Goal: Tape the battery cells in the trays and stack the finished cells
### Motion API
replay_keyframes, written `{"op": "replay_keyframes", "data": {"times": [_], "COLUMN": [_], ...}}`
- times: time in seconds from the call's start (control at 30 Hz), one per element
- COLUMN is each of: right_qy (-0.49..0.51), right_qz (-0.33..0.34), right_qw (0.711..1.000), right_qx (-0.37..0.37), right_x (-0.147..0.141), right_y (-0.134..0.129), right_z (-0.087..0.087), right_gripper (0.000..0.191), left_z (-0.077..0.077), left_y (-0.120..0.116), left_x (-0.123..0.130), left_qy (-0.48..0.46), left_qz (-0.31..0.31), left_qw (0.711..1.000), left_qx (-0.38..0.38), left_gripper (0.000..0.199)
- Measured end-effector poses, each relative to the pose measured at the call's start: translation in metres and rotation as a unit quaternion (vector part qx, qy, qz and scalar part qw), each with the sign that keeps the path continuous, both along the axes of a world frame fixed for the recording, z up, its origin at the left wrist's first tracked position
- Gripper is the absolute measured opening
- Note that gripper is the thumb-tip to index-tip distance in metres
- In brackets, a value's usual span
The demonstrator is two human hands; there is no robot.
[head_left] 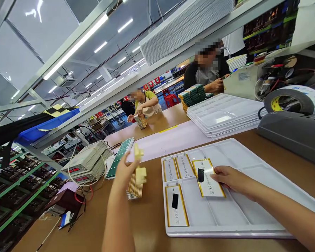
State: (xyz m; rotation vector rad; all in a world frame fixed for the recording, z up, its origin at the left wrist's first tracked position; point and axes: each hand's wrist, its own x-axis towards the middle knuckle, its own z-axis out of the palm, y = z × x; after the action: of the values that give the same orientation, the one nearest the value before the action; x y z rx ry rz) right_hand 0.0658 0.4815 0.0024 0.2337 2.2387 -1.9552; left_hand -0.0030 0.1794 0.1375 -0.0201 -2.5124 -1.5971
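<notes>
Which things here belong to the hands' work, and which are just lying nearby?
Likely in use:
white rectangular yellow-edged pack, in the right hand
white plastic compartment tray beneath it
pale-yellow plastic piece at the left hand
stack of gold-edged flat pieces

Apparently just nearby:
round grey-and-white tape roll
stacked beige metal boxes

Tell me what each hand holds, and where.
Right hand: a flat white pack, by its right edge. Left hand: a pale yellow piece, apparently by its middle.
</notes>
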Motion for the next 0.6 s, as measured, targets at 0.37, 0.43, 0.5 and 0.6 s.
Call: {"op": "replay_keyframes", "data": {"times": [0.37, 0.43, 0.5, 0.6], "right_qy": [0.079, 0.106, 0.134, 0.14], "right_qz": [-0.005, 0.022, 0.044, 0.065], "right_qw": [0.996, 0.992, 0.986, 0.958], "right_qx": [0.048, 0.057, 0.093, 0.243], "right_x": [-0.012, -0.029, -0.047, -0.064], "right_y": [-0.041, -0.064, -0.087, -0.111], "right_z": [0.05, 0.059, 0.061, 0.061], "right_gripper": [0.024, 0.017, 0.012, 0.01], "left_z": [-0.122, -0.121, -0.12, -0.123], "left_y": [0.057, 0.059, 0.059, 0.057], "left_x": [0.0, 0.0, 0.0, -0.002], "left_qy": [-0.224, -0.224, -0.219, -0.218], "left_qz": [-0.303, -0.33, -0.335, -0.316], "left_qw": [0.703, 0.691, 0.688, 0.693], "left_qx": [0.603, 0.604, 0.606, 0.611], "left_gripper": [0.054, 0.054, 0.05, 0.05]}}
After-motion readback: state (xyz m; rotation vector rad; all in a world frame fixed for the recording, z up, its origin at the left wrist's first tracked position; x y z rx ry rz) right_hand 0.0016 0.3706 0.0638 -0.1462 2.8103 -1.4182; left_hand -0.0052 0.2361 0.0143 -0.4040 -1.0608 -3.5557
